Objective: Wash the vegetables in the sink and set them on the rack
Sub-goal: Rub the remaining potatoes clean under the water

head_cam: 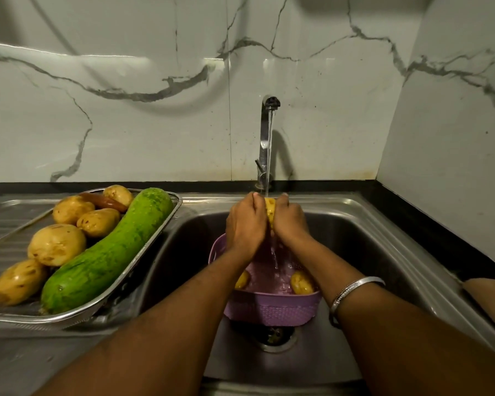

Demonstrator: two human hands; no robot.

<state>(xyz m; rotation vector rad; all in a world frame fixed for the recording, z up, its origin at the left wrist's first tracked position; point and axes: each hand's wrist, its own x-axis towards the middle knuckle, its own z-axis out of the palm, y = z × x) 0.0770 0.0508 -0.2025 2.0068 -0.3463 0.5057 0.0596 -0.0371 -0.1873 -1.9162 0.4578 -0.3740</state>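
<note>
Under the running tap (267, 138), my left hand (245, 224) and my right hand (289, 222) both grip one yellow potato (270, 208), held above a purple basket (272, 308) in the steel sink (363, 241). Two more potatoes (301, 282) lie in the basket, one partly hidden by my left forearm. On the left, a steel rack (143, 258) holds several wet potatoes (57, 244), a long green gourd (109, 252) and a carrot (103, 202).
The rack sits on the ribbed drainboard (6, 224) left of the basin. The drain (273, 337) lies just in front of the basket. A black counter edge (429, 224) and marble walls close in the back and right.
</note>
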